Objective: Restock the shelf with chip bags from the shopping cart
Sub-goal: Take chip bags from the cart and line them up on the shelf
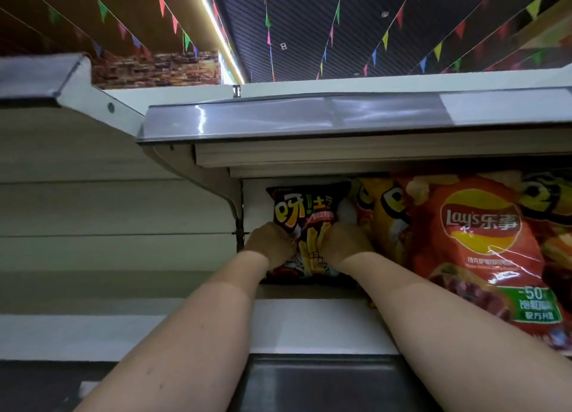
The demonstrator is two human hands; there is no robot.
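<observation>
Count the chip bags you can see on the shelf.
4: dark bag at far left, held by both hands; yellow bag beside it; red Lay's bag; another cut off at right. More may hide behind.

Your two forearms reach into view bare from the elbow down, with no sleeves, watch or jewellery visible. Your left hand (270, 245) and right hand (346, 244) are bare too, without gloves or rings.
</observation>
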